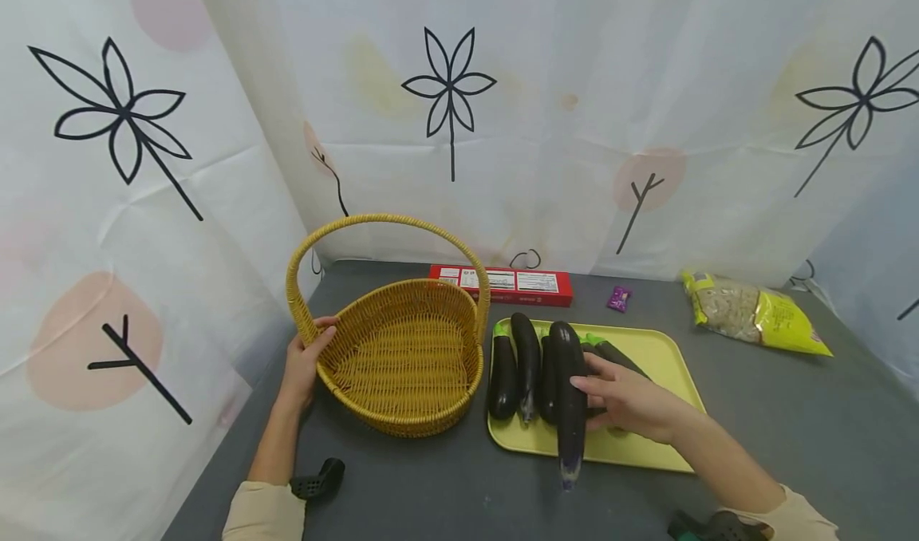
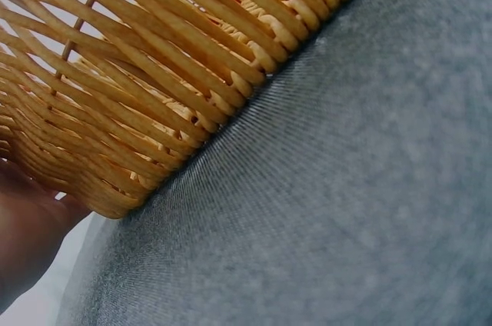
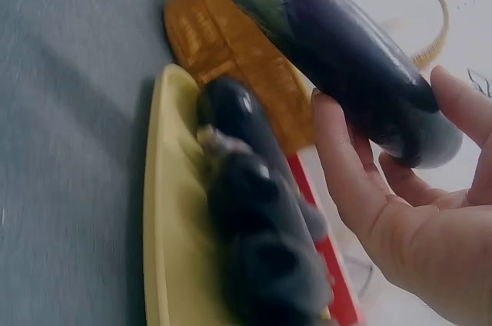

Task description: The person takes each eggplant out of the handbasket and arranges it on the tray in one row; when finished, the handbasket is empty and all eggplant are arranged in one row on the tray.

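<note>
A dark purple eggplant is held up over the front of the yellow tray by my right hand. In the right wrist view the fingers and thumb curl round one end of that eggplant. Several more eggplants lie on the tray, partly hidden behind the held one. To the left stands a wicker basket with a tall arched handle and a bare woven floor. My left hand grips the basket's left rim near the handle's base. The left wrist view shows the basket's wall resting on the grey tabletop.
Behind the basket and tray lies a red box. A small purple packet sits beyond the tray, and a yellow, partly clear bag lies at the back right. Patterned white curtains hang round the table.
</note>
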{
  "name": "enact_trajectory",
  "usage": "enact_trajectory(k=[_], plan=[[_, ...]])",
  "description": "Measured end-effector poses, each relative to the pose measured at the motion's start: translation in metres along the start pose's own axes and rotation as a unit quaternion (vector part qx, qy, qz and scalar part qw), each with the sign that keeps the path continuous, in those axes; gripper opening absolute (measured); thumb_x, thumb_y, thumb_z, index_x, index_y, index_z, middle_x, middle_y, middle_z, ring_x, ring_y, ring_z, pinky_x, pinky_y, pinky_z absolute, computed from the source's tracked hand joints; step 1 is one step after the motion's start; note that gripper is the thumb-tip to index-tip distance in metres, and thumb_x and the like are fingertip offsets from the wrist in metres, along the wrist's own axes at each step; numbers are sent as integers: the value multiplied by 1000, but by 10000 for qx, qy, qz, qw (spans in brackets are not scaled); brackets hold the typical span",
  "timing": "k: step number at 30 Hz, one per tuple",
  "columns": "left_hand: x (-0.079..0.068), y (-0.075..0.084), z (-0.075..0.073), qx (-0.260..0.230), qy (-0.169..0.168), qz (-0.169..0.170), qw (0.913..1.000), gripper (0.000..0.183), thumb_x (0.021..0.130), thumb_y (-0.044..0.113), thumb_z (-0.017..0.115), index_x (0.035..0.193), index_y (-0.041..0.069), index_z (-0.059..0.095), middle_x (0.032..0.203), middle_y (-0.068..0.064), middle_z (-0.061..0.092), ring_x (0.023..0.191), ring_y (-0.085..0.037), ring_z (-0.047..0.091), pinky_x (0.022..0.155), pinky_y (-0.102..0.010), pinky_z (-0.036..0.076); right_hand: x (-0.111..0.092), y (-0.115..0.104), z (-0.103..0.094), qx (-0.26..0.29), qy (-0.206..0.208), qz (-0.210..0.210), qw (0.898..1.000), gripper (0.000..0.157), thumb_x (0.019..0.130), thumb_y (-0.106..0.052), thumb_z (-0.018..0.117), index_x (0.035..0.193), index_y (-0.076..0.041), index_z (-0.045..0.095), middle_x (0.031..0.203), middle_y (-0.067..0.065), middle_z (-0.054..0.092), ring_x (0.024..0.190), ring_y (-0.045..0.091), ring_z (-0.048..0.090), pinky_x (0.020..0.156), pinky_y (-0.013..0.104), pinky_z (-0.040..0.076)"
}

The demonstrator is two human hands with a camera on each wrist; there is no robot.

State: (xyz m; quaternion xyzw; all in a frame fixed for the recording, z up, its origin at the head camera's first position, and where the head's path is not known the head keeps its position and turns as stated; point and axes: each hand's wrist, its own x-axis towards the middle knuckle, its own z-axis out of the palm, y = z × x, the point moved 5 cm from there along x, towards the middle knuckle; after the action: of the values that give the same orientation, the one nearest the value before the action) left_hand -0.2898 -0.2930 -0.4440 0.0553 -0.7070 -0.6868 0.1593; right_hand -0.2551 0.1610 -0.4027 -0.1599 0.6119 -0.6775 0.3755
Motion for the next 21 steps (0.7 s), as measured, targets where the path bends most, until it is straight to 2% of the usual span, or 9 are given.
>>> enact_trajectory(k=[8, 11, 14, 17, 19, 21], plan=[[0, 0, 0, -28, -20, 17, 10000, 44, 98, 25, 56, 128, -8, 49, 108, 10, 55, 101, -14, 51, 82, -25, 39, -21, 0, -31, 138, -172, -210, 9995, 69, 105, -17, 34, 149, -5, -19, 137, 13, 47, 118, 28, 53, 93, 53, 41], [0, -1, 0, -17, -54, 6, 10000, 46, 98, 25, 55, 129, -8, 48, 110, 10, 54, 101, -13, 50, 82, -24, 39, -31, -1, -47, 36, 15, -142, 9999, 70, 106, -19, 33, 147, -4, -21, 137, 12, 46, 117, 25, 53, 94, 52, 41], [0, 0, 0, -28, -72, 21, 10000, 46, 98, 25, 56, 129, -8, 48, 110, 8, 54, 100, -13, 50, 81, -24, 39, -41, -2, -66, -280, 425, 41, 9987, 74, 106, -24, 34, 146, -5, -25, 145, 22, 32, 116, 21, 53, 94, 50, 41], [0, 0, 0, -55, -57, 29, 10000, 45, 98, 25, 56, 128, -8, 48, 110, 7, 54, 99, -13, 51, 81, -23, 40, -49, -4, -85, -609, 824, 221, 9945, 75, 105, -29, 34, 145, -5, -25, 150, 32, 6, 119, 20, 49, 96, 48, 41], [0, -1, 0, -50, -47, 22, 10000, 45, 98, 25, 56, 128, -8, 49, 110, 8, 54, 99, -14, 51, 80, -23, 40, -53, -4, -97, -765, 1005, 304, 9915, 76, 105, -30, 34, 145, -3, -25, 150, 33, -8, 125, 28, 44, 96, 48, 40], [0, -1, 0, -40, -45, 18, 10000, 44, 98, 25, 56, 128, -8, 49, 109, 8, 54, 99, -14, 51, 81, -23, 40, -57, -3, -108, -856, 1135, 388, 9891, 77, 105, -31, 34, 144, -2, -26, 150, 33, -11, 132, 39, 34, 98, 48, 39]])
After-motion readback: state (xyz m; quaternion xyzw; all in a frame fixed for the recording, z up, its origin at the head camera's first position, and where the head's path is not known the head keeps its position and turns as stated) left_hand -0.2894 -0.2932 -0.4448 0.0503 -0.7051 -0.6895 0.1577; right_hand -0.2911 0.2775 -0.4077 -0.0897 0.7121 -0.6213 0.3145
